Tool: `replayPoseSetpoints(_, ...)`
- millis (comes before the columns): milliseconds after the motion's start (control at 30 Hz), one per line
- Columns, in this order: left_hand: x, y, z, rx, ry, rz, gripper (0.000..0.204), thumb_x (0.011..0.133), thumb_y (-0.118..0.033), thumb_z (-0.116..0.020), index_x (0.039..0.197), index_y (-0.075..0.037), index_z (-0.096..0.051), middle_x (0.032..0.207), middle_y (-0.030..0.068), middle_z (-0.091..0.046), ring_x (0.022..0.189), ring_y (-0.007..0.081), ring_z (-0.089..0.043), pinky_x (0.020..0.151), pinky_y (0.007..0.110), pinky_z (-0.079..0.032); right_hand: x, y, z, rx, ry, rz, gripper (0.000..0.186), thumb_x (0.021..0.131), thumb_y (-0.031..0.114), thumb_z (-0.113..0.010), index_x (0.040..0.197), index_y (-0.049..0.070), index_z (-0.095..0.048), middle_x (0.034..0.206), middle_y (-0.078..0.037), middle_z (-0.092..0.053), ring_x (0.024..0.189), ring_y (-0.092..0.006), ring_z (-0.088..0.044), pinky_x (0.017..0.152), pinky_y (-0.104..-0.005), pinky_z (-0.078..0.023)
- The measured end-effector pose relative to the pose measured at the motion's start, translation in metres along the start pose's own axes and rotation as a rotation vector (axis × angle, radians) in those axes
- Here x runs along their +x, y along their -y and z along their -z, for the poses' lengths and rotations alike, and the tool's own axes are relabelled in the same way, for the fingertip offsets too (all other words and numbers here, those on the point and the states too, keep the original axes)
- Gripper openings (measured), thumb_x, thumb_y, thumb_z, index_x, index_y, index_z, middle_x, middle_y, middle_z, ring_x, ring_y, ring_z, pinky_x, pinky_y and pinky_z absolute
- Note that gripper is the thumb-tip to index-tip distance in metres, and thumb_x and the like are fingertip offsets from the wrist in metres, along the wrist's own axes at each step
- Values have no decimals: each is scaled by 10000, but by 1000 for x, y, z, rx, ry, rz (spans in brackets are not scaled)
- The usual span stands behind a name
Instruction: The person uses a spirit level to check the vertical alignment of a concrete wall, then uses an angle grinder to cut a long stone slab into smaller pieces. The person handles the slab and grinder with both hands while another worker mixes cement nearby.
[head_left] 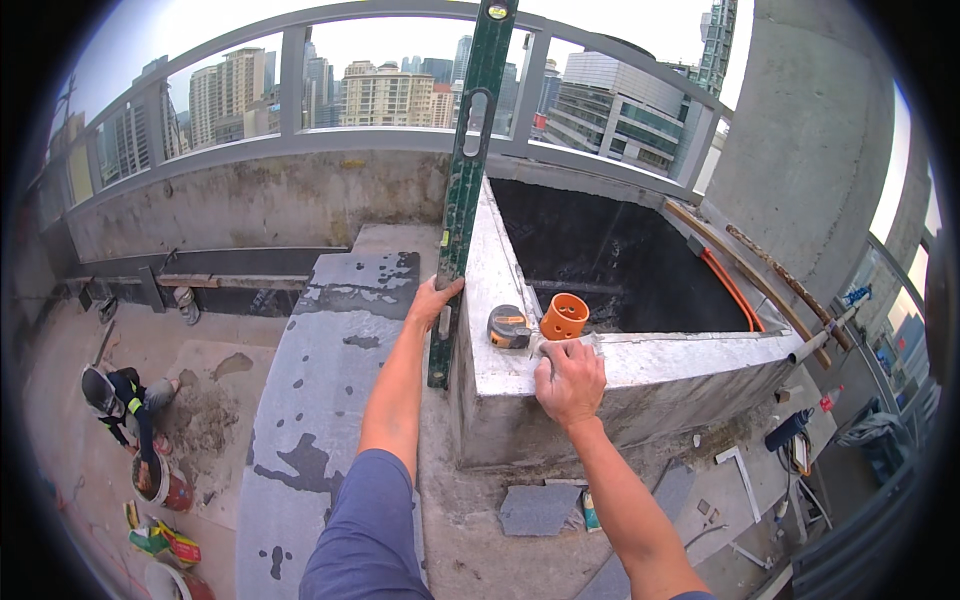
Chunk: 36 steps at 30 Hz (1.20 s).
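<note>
A long green spirit level (463, 190) stands nearly upright along the left side of a raised concrete box. My left hand (437, 300) is closed on its lower part. My right hand (572, 385) rests at the box's front rim (670, 358), fingers curled in; a pale scrap shows by the fingertips, but what they hold is hidden. Just beyond that hand stands an orange perforated plastic cylinder (566, 315). A black and yellow tape measure (508, 327) sits on the rim's corner, between the level and my right hand.
The box has a dark inner lining (610, 250). Left of it lies a wet-patched grey slab (330, 400). A person (130, 400) crouches lower left, one hand at a bucket (165, 487). At right are a blue bottle (788, 430), a metal square (742, 480) and wooden strips (750, 285).
</note>
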<state>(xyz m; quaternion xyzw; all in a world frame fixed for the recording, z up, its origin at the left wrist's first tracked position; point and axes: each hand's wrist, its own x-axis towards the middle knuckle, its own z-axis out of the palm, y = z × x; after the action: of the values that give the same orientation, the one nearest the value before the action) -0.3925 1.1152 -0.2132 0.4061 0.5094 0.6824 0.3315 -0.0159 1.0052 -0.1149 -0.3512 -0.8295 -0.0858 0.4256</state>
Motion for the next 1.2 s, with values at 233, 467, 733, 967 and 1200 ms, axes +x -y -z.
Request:
replayPoseSetpoints(233,10,10,2,-79,13,-135,502,945,-322,-929,1300,-3,-776,1208,60,-806,1053,156,-728,969,348,-573,-2,-6,-9,-28,-10,9,301,855,284,-696,1091,143,-820,1040,-91,-694,996,-327,-660,882,-495,-498)
replayPoseSetpoints(467,9,-11,-8,1,37,26,579,999,-296,-888,1447,6,-681,1346,88,-750,1176,176,-682,1025,367,-551,-5,-9,-13,-68,26,7,264,899,258,-684,1116,166,-805,1032,-57,-677,993,-289,-662,878,-460,-503)
replayPoseSetpoints(733,24,-1,11,-21,-19,-27,685,970,-348,-915,1484,17,-650,1380,112,-747,1233,198,-687,1071,379,-547,-1,-2,-19,-45,-7,36,242,905,235,-673,1110,190,-793,1000,-32,-668,950,-272,-646,855,-446,-487)
replayPoseSetpoints(967,23,6,1,-26,-97,-93,751,893,-420,-967,1435,24,-696,1316,129,-786,1185,215,-717,1040,365,-548,1,-4,-19,-38,-9,34,241,900,244,-682,1105,188,-796,999,-26,-669,952,-271,-645,856,-444,-489)
replayPoseSetpoints(1200,38,-4,-4,-25,-43,-124,690,916,-425,-951,1384,18,-705,1309,136,-779,1190,215,-709,1037,376,-545,-2,-11,-20,-74,1,33,235,892,248,-677,1080,182,-801,1000,-21,-669,944,-267,-640,824,-442,-482)
